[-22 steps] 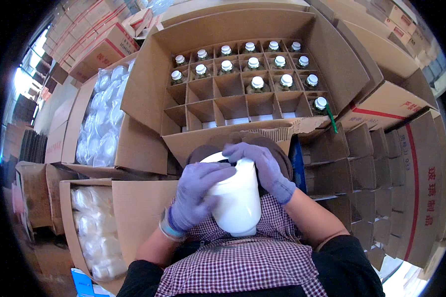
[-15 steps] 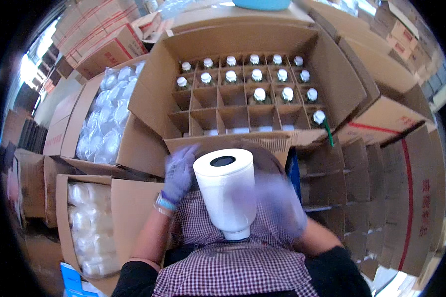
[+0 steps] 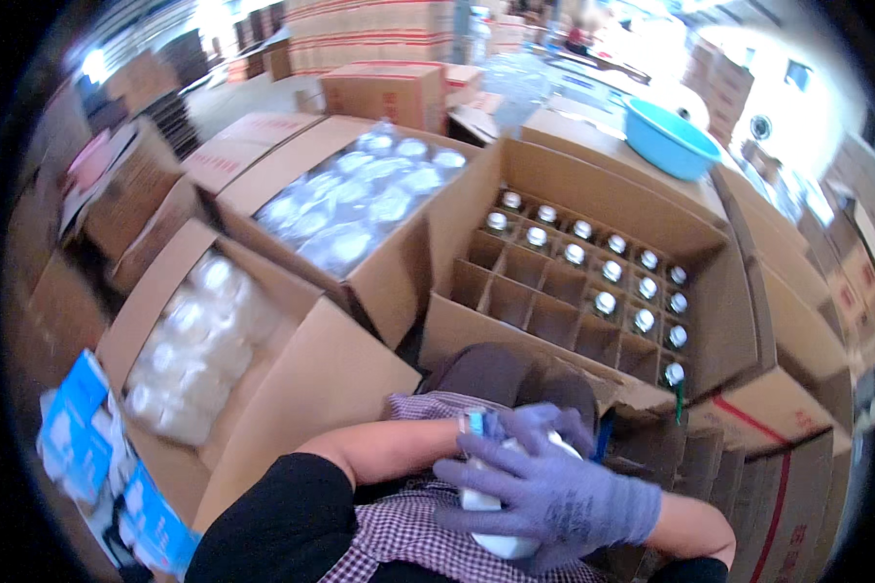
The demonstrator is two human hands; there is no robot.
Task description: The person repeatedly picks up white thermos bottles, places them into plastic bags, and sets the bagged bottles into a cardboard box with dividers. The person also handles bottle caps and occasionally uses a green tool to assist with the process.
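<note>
Both my hands wear light purple-grey gloves and are over my lap on a white bottle-shaped thing (image 3: pixel 507 546) with a rounded body. My right hand (image 3: pixel 578 505) lies across its near side, fingers spread around it. My left hand (image 3: pixel 535 424) is at its far end, fingers curled and partly hidden behind the right hand. Most of the white thing is covered by the gloves. Beyond my knees stands an open cardboard box (image 3: pixel 593 175) with dividers. Bottles with white caps (image 3: pixel 605 302) fill its back and right cells; several front-left cells are empty.
Left of it, an open box holds plastic-wrapped clear containers (image 3: pixel 389 204). Nearer, another carton holds bagged translucent containers (image 3: pixel 180 364). Blue packs (image 3: pixel 73 428) lie at the far left. A turquoise basin (image 3: pixel 673 141) stands behind. Cardboard dividers (image 3: pixel 710 476) are at my right.
My view has swung left. The white thing, which rested on my lap with its black-holed end up, is now tilted between my hands. Both hands have come together on it.
</note>
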